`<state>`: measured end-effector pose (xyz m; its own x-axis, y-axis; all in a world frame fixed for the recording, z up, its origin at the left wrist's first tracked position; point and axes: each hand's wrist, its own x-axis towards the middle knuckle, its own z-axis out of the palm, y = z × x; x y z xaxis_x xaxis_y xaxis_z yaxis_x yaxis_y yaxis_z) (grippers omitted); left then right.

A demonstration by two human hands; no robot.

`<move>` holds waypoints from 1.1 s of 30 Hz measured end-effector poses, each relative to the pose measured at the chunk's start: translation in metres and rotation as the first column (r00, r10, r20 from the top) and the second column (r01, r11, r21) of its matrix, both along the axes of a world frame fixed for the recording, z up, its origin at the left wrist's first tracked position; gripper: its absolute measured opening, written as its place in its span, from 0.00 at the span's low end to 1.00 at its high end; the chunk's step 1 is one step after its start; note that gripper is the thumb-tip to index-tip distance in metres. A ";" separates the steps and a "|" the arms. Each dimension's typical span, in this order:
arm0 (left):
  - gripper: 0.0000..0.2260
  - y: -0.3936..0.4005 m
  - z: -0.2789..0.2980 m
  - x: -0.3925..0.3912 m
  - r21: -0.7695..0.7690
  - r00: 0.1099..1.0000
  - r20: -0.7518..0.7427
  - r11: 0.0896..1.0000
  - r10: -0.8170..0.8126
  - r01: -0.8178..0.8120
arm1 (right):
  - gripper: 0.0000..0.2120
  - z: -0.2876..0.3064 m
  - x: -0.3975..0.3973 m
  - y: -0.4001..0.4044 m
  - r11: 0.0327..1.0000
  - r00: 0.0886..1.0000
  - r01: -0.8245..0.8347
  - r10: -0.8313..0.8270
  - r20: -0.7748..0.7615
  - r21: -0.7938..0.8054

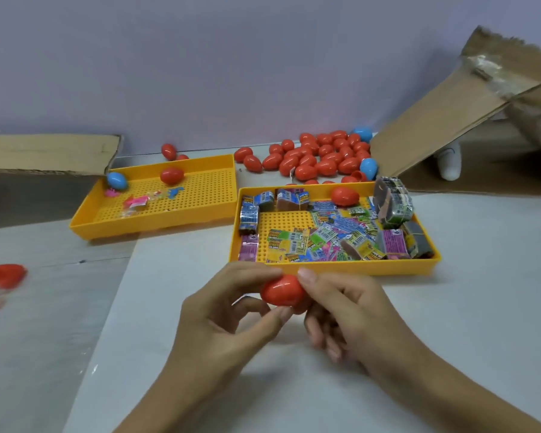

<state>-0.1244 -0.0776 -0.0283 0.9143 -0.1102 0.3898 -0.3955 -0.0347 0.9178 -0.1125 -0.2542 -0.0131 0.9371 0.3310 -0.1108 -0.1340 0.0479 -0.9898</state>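
A red plastic egg [282, 290] is held between both hands just above the white table, in front of the right yellow tray [331, 267]. My left hand [222, 320] pinches its left side between thumb and fingers. My right hand [347, 310] grips its right end, forefinger on top. That tray holds several small colourful printed packets [325, 239], a taped bundle of packets [392, 203] and another red egg [344, 195]. The left yellow tray [156, 226] holds a red egg [171, 175], a blue egg [117, 180] and a few small pink and blue toys [135, 203].
A pile of red eggs [313, 157] with a few blue ones lies at the back by the wall. An open cardboard box [469, 120] stands at the right, another cardboard box [44, 157] at the left. Blurred red pieces [0, 282] lie at the left edge.
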 end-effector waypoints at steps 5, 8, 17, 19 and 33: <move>0.19 0.000 -0.001 0.000 -0.104 0.977 -0.209 0.994 -0.046 0.024 | 0.18 0.008 -0.001 -0.003 0.998 0.998 -0.006 0.002 -0.066 -0.061; 0.13 0.001 0.001 0.001 -0.150 0.953 -0.301 0.989 -0.031 -0.016 | 0.15 0.008 0.000 -0.004 0.998 0.999 0.004 -0.007 -0.051 -0.064; 0.10 0.000 0.001 0.001 -0.226 0.951 -0.307 0.969 0.026 -0.099 | 0.14 0.004 -0.004 -0.003 0.997 0.998 0.046 -0.048 -0.036 -0.054; 0.10 0.000 -0.001 0.001 -0.210 0.963 -0.269 0.973 0.034 -0.092 | 0.13 0.005 -0.005 -0.002 0.999 0.999 0.007 -0.010 -0.048 -0.051; 0.18 0.002 -0.004 0.005 -0.348 0.886 -0.393 0.932 -0.245 0.103 | 0.21 0.010 -0.004 -0.005 0.992 1.000 -0.025 0.025 -0.004 -0.121</move>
